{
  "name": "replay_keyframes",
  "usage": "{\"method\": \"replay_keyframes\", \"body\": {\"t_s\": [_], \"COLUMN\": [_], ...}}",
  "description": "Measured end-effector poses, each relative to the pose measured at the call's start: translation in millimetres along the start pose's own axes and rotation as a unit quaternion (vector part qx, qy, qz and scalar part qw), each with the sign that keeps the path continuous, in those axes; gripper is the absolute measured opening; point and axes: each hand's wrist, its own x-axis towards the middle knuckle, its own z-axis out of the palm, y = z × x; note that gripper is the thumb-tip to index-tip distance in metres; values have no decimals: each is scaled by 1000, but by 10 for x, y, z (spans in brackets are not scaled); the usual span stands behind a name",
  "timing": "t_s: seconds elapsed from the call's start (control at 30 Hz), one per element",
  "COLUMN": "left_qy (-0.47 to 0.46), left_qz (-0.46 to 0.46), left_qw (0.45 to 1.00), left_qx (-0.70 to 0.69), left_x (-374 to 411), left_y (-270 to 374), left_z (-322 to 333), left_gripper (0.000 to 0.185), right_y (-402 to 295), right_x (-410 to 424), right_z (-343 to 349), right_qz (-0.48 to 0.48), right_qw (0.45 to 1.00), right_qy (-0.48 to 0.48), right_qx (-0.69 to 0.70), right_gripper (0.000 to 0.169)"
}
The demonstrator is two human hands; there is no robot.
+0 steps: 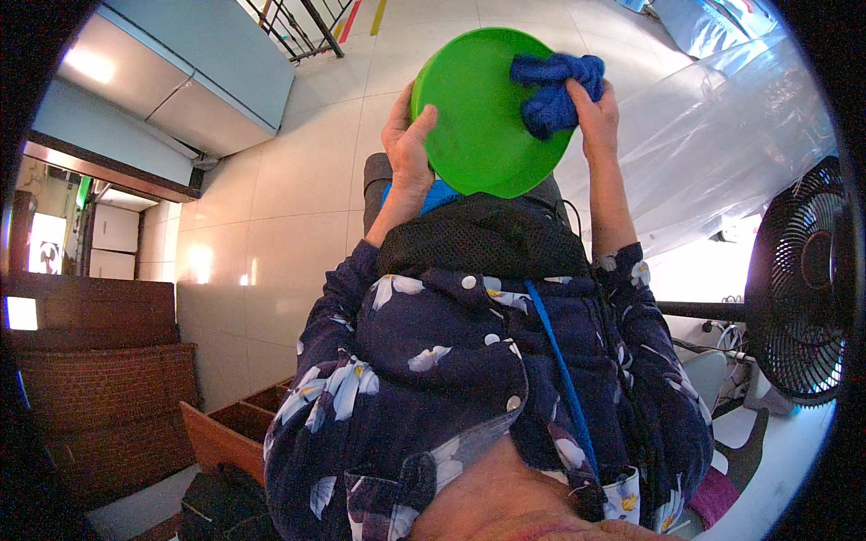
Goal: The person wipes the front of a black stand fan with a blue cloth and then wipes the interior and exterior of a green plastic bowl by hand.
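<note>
A round green plastic basin or lid (480, 122) is held up before my lap, its flat face towards me. My left hand (411, 138) grips its left edge, the thumb over the rim and the fingers behind. In my right hand (595, 108) is a bunched blue cloth (551, 95), which lies against the right part of the green face. The cloth is slightly blurred. Below the green piece, a black mesh bag or cover (484, 237) rests over my lap, and a strip of blue material (438, 196) shows under the rim.
A black fan (802, 284) stands close at the right, near clear plastic sheeting (710, 128) and cables. Grey cabinets (196, 74) are at the upper left, with a black metal rack (304, 30) beyond. An open wooden drawer or box (223, 433) and woven brown panels (108, 406) lie lower left.
</note>
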Motion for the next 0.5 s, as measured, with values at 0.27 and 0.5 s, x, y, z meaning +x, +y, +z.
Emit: {"method": "replay_keyframes", "body": {"t_s": [0.27,0.5], "left_qy": [-18,34], "left_qz": [22,3], "left_qw": [1000,999], "left_qx": [4,5], "left_x": [12,-2], "left_y": [-49,12], "left_z": [-8,-10], "left_gripper": [47,49], "right_y": [-475,130], "right_x": [-792,-390], "right_z": [632,289], "right_qz": [-427,-280], "right_qw": [842,865], "right_qy": [-217,-166], "right_qx": [-249,-383], "right_gripper": [59,51]}}
